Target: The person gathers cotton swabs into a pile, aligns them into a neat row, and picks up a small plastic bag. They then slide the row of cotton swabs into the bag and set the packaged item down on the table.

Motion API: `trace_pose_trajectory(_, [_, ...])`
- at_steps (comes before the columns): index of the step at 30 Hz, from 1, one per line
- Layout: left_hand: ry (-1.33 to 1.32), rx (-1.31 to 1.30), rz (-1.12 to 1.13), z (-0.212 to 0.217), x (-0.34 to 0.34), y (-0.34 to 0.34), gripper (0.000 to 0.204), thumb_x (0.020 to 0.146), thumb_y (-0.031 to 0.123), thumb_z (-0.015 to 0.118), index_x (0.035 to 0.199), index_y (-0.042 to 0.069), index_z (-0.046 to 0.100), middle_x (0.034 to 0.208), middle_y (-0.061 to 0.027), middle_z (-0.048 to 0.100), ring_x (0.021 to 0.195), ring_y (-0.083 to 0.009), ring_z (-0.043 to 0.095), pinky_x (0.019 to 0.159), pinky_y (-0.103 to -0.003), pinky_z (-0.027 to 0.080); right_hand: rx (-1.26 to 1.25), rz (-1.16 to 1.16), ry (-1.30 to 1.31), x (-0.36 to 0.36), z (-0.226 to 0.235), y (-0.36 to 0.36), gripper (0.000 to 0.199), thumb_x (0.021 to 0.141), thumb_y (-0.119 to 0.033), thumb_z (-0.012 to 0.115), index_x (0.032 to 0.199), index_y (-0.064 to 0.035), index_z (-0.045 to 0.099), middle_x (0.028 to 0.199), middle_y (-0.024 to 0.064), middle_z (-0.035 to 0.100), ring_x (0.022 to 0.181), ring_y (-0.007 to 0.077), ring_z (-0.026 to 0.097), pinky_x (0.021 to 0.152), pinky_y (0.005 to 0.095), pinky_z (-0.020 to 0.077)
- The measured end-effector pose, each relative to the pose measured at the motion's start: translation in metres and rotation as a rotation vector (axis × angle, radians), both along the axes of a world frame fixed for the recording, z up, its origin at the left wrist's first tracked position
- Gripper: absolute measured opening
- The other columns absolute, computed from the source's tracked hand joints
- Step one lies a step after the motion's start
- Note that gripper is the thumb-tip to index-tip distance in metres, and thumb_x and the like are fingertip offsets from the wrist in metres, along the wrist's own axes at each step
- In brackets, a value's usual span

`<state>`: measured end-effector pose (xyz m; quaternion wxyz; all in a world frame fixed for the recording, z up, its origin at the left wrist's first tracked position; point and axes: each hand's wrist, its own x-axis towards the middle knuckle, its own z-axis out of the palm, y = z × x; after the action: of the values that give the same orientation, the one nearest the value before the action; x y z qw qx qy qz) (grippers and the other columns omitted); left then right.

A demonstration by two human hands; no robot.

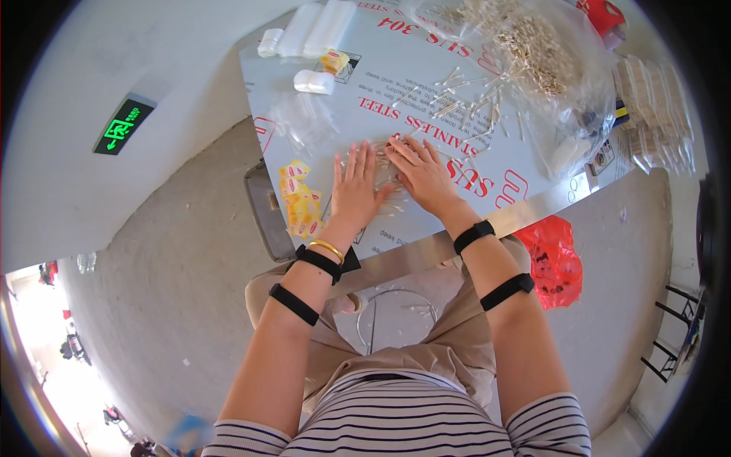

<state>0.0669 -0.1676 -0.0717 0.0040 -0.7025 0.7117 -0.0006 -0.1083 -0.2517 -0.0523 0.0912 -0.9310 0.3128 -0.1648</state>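
Observation:
My left hand (355, 192) lies flat on the steel-topped table (426, 57), fingers stretched out and pointing away from me. My right hand (428, 177) reaches in from the other side, its fingers straight and slanting toward the left. Between the two hands sits a small bunch of cotton swabs (391, 204), partly covered by the palms and fingers. Both hands touch this bunch from its sides. Loose cotton swabs (487, 107) are scattered beyond my right hand. Left of my left hand are several small yellow paper cards (302, 199).
A large clear bag (579, 84) full of swabs fills the far right, beside stacked packs (653, 107). Clear empty sachets (303, 122), white plastic rolls (314, 81) and flat plastic sleeves (324, 29) lie far left. A red plastic bag (554, 263) hangs below the table edge.

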Motion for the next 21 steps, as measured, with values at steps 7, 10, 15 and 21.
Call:
trace_pose_trajectory(7, [0.039, -0.044, 0.009, 0.003, 0.005, -0.013, 0.091, 0.097, 0.064, 0.04, 0.158, 0.001, 0.017, 0.166, -0.0155, 0.017, 0.155, -0.0281, 0.011, 0.124, -0.053, 0.003, 0.083, -0.135, -0.006, -0.006, -0.009, 0.032, 0.058, 0.09, -0.013, 0.063, 0.146, -0.0119, 0.046, 0.153, 0.0039, 0.042, 0.137, 0.0248, 0.042, 0.115, 0.0446, 0.0336])
trace_pose_trajectory(10, [0.099, -0.041, 0.009, 0.015, 0.003, -0.014, 0.095, 0.095, 0.064, 0.046, 0.157, -0.003, 0.018, 0.165, -0.0182, 0.018, 0.154, -0.0301, 0.014, 0.124, -0.052, 0.005, 0.083, -0.174, 0.008, -0.01, -0.005, 0.032, 0.057, 0.092, -0.012, 0.061, 0.146, -0.0103, 0.045, 0.153, 0.0043, 0.041, 0.139, 0.025, 0.04, 0.117, 0.0447, 0.0316])
trace_pose_trajectory(15, [0.418, -0.106, 0.007, 0.033, 0.007, 0.001, 0.086, 0.097, 0.05, 0.053, 0.156, -0.003, 0.019, 0.163, -0.0222, 0.019, 0.152, -0.0332, 0.019, 0.124, -0.046, 0.014, 0.077, -0.185, -0.072, -0.006, -0.004, 0.014, 0.055, 0.092, -0.01, 0.058, 0.146, -0.0102, 0.045, 0.152, 0.0067, 0.042, 0.143, 0.0265, 0.037, 0.12, 0.0459, 0.0271])
trace_pose_trajectory(21, [0.697, -0.069, 0.055, 0.033, 0.055, 0.018, 0.058, 0.087, -0.002, 0.054, 0.143, 0.008, 0.044, 0.15, -0.0143, 0.044, 0.138, -0.0355, 0.042, 0.113, -0.044, 0.038, 0.13, -0.299, -0.177, -0.01, -0.013, 0.001, 0.051, 0.093, -0.006, 0.056, 0.143, -0.0106, 0.049, 0.15, 0.0081, 0.044, 0.142, 0.0285, 0.037, 0.119, 0.046, 0.0296])
